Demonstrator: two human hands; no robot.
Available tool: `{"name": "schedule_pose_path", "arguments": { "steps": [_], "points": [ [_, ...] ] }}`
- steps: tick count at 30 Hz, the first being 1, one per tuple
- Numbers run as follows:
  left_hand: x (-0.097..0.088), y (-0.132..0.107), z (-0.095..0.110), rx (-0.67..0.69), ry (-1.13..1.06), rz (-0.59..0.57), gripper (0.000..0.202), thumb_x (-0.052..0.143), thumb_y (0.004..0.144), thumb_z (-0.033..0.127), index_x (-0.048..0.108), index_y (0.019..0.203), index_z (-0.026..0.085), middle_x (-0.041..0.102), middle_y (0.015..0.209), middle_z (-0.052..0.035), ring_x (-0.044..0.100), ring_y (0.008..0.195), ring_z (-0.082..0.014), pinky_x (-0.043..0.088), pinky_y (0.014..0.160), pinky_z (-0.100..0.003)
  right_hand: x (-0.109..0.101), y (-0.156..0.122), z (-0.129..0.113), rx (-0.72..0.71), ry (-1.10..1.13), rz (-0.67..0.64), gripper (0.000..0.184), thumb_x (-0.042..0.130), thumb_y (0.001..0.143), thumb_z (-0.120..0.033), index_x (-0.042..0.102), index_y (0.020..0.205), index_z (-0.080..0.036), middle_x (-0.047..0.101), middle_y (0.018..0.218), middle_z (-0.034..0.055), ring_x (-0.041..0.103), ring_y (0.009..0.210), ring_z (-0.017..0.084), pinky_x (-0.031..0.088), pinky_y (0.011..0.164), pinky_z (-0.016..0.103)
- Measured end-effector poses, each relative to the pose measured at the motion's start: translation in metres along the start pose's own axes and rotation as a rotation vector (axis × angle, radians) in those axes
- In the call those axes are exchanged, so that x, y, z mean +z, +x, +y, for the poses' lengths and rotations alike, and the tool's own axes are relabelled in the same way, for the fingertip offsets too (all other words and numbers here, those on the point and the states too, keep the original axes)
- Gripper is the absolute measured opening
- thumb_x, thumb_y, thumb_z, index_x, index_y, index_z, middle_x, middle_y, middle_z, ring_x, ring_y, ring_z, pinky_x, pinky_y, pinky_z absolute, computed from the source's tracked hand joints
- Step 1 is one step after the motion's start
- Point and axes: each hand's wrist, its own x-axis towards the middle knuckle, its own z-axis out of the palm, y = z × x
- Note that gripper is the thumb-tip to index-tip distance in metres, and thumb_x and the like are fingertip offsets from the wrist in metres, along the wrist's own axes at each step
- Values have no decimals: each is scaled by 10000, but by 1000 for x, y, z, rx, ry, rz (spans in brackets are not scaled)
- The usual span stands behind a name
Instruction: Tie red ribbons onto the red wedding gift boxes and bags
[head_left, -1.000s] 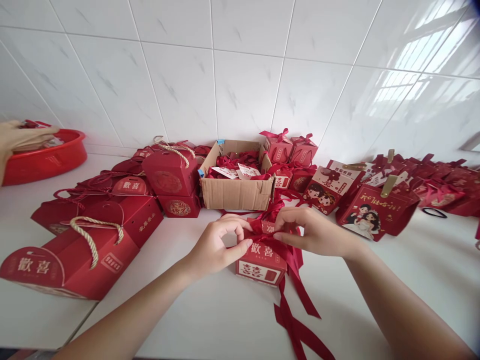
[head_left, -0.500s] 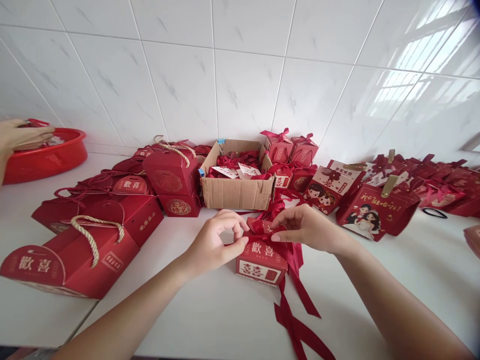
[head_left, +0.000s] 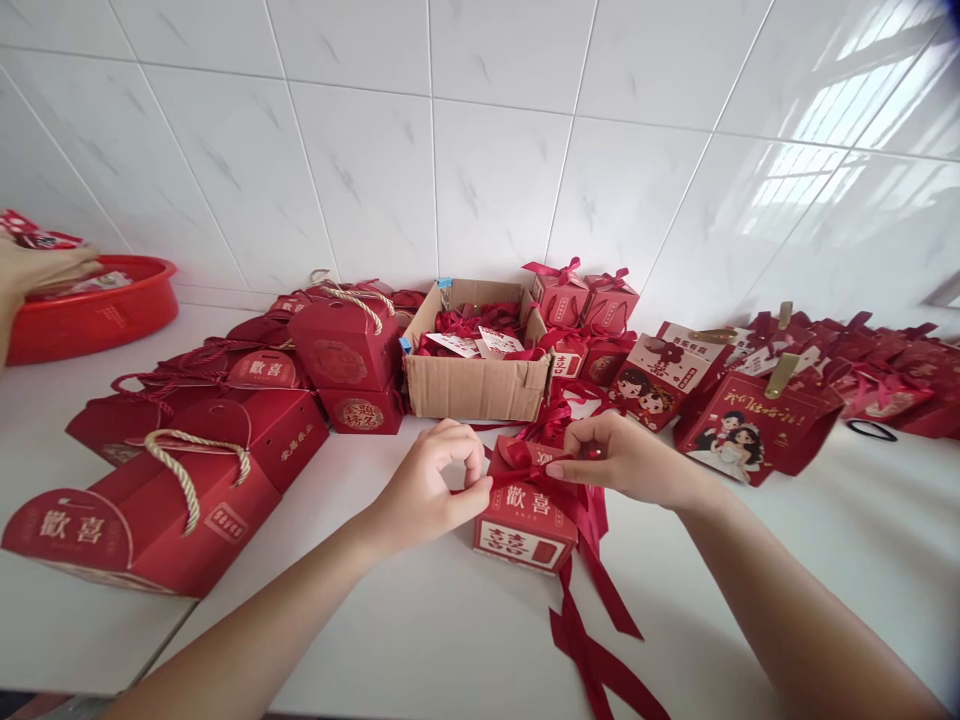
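A small red gift box [head_left: 525, 540] with a white label stands on the white table in front of me. Dark red ribbon [head_left: 521, 474] crosses its top, with a knot or loop at the middle that is partly covered by fingers. At the box's left edge my left hand [head_left: 442, 478] pinches the ribbon between thumb and forefinger. My right hand [head_left: 611, 460] is closed on the ribbon at the right of the knot. Long ribbon tails [head_left: 592, 650] trail over the table to the right and toward me.
Behind the box is an open cardboard carton [head_left: 480, 388] of ribbons and cards. Red boxes with rope handles [head_left: 210, 490] crowd the left; printed gift boxes [head_left: 739, 425] and a black band [head_left: 872, 430] lie right. Another person's hand [head_left: 52, 268] is over a red basin [head_left: 112, 325].
My hands have drawn slightly apart, with the right one shifting right and the ribbon stretched flatter across the box. The other person's hand now lifts a red-and-white item over the basin.
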Motion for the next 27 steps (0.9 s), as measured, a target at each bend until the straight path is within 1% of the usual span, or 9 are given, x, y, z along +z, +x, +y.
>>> {"name": "schedule_pose_path", "arguments": {
  "steps": [2, 4, 6, 9, 13, 17, 21, 24, 27],
  "points": [
    [-1, 0, 0, -11, 5, -13, 243, 524, 740, 123, 367, 568, 193, 491, 633, 17, 472, 710, -151, 382, 701, -284, 3, 1, 0, 6, -15, 26, 452, 681, 773, -470, 403, 577, -173, 373, 535, -67, 296, 503, 62, 222, 454, 218],
    [-2, 0, 0, -31, -5, -40, 252, 511, 726, 121, 339, 558, 196, 469, 605, 19, 452, 696, -155, 370, 684, -286, 5, 1, 0, 18, -39, 40, 487, 689, 764, -473, 348, 574, -181, 324, 527, -75, 263, 499, 60, 198, 445, 217],
    [-3, 0, 0, -48, -15, -70, 256, 501, 711, 118, 316, 553, 199, 458, 589, 20, 435, 691, -158, 360, 675, -289, 7, 2, 1, 31, -60, 45, 518, 697, 752, -489, 314, 577, -188, 288, 524, -80, 238, 495, 60, 181, 437, 217],
    [-4, 0, -1, -64, -13, -102, 248, 479, 684, 107, 290, 551, 199, 439, 578, 24, 409, 677, -157, 342, 664, -290, 10, 3, 2, 27, -75, 45, 553, 701, 736, -530, 290, 582, -193, 278, 527, -78, 234, 496, 63, 174, 433, 220],
    [-1, 0, -4, -65, -18, -111, 235, 457, 653, 97, 272, 546, 194, 422, 579, 28, 396, 661, -148, 330, 671, -288, 10, 2, 1, 14, -96, 32, 539, 655, 768, -574, 323, 591, -189, 297, 551, -66, 247, 510, 68, 185, 436, 224],
    [1, 1, -5, -68, -53, -124, 227, 450, 644, 103, 268, 544, 195, 417, 577, 26, 390, 659, -148, 312, 654, -286, 4, -2, -2, 45, -106, -61, 471, 576, 825, -591, 444, 645, -176, 372, 582, -49, 290, 517, 73, 211, 433, 224],
    [0, 1, -5, -99, -82, -132, 216, 453, 628, 119, 274, 533, 193, 401, 558, 29, 392, 656, -144, 310, 673, -290, -2, -5, -3, 42, -49, -129, 432, 534, 867, -546, 458, 659, -175, 365, 571, -51, 289, 503, 71, 214, 433, 228],
    [-3, 2, -5, -124, -89, -154, 209, 449, 610, 127, 269, 523, 191, 374, 540, 35, 375, 640, -136, 300, 663, -285, 0, -4, -3, 24, -11, -92, 383, 575, 857, -462, 451, 639, -172, 380, 564, -55, 296, 505, 66, 223, 442, 226],
    [-8, 3, -7, -183, -105, -173, 197, 440, 608, 140, 268, 526, 189, 356, 545, 39, 349, 616, -123, 266, 614, -276, 5, -1, -3, 28, -23, -36, 359, 629, 820, -393, 429, 615, -175, 379, 548, -65, 297, 501, 62, 224, 442, 222]
  ]
}}
